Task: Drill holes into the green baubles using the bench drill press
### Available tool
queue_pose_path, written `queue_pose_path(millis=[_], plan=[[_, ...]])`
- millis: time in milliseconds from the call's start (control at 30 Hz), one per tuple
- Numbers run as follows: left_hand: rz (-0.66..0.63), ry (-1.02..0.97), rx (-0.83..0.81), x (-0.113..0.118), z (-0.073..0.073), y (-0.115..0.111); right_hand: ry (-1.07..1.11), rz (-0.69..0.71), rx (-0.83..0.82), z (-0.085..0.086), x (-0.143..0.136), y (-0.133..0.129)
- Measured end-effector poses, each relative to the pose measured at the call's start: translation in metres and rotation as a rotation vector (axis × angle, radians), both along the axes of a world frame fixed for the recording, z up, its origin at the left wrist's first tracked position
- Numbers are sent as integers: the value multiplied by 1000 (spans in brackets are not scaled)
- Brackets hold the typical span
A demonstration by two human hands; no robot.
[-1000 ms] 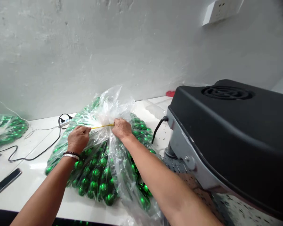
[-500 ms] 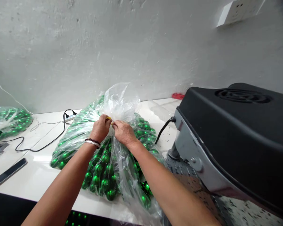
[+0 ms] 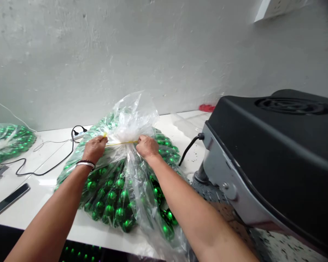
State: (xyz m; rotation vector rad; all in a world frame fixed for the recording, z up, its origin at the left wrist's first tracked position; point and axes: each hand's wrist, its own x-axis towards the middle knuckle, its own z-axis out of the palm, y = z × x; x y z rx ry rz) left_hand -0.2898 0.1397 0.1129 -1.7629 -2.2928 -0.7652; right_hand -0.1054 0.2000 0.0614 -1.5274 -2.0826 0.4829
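Note:
A clear plastic bag full of shiny green balls lies on the white table, its gathered neck in the middle. Across that neck a thin yellow tie is stretched straight between my hands. My left hand is closed on one end, with a bit of yellow showing at its fingertips. The other end is pinched in my right hand, just right of the neck. Loose plastic hangs toward the front edge, beside my right forearm.
A black and grey machine fills the right side. Another bag of green balls is at the far left, near a dark flat object. Black cables run to a power strip. Something red lies by the wall.
My hands, close together at the bag's neck before, have spread apart. The left one moved well to the left, the right one slightly right, and the yellow tie now shows taut between them.

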Motion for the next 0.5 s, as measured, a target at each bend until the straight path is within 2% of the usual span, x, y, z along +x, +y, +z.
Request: queue_pose_path(millis=[100, 167, 267, 367, 433, 500], plan=[[50, -8, 37, -12, 0, -10, 6, -13, 6, -1, 5, 1], [7, -86, 122, -10, -2, -22, 25, -8, 39, 0, 10, -4], [-214, -150, 245, 10, -2, -39, 72, 110, 147, 4, 16, -17], [-500, 19, 240, 40, 5, -48, 116, 358, 260, 8, 12, -29], [-600, 86, 182, 58, 11, -45, 149, 481, 296, 6, 5, -31], [-619, 85, 129, 70, 15, -37, 195, 505, 299, 3, -2, -30]])
